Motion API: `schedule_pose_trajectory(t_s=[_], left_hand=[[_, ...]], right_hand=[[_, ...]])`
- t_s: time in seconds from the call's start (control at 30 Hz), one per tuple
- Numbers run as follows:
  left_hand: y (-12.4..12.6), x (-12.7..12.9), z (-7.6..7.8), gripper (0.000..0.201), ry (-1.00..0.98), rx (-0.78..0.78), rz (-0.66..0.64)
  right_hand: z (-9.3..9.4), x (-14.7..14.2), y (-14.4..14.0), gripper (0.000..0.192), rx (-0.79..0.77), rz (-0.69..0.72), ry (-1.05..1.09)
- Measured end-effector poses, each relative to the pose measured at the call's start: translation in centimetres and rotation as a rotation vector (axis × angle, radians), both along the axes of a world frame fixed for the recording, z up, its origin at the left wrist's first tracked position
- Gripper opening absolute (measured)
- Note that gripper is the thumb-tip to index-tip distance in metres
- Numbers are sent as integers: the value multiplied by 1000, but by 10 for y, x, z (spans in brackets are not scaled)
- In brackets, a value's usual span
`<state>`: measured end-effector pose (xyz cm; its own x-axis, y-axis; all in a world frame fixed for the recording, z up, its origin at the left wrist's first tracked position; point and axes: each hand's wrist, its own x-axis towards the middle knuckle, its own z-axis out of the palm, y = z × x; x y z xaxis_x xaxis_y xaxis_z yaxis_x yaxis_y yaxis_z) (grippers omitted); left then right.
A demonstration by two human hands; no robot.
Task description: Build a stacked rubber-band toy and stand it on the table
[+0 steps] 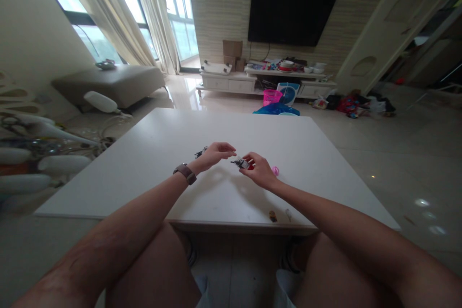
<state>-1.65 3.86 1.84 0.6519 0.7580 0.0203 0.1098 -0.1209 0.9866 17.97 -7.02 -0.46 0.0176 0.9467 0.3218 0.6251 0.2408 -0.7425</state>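
Bare knees frame the white desk (pixel 151 154). Above its middle, the right hand (pixel 260 171) pinches a small red-and-black toy (pixel 242 163), raised for easier fingering, while the left hand (pixel 212 153), fingers loosely extended, reaches its tip. Dark small parts (pixel 199 153) lie just behind.

The small toy (pixel 241 163) in the right hand (pixel 260 172) is too tiny to identify, its rear hidden by the fingers. Dark bits (pixel 200 153) behind the left hand (pixel 212 154) are half covered. Two specks (pixel 273 215) near the desk (pixel 162 134)'s front edge stay unclear.
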Motion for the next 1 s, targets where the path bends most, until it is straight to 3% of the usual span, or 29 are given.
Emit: schedule_pose_trajectory(t_s=[0.23,0.43,0.7,1.0], left_hand=[[-3,-3,8,25,114,136,-74],[-12,-1,9,40,113,56,-221],[-25,9,6,50,124,-36,-317],[-33,12,10,45,61,-71,-406]], right_hand=[[2,-1,0,26,4,-21,12],[2,-1,-1,26,2,-19,28],[1,-1,-3,27,26,-1,33],[8,-9,-16,18,106,88,-134]])
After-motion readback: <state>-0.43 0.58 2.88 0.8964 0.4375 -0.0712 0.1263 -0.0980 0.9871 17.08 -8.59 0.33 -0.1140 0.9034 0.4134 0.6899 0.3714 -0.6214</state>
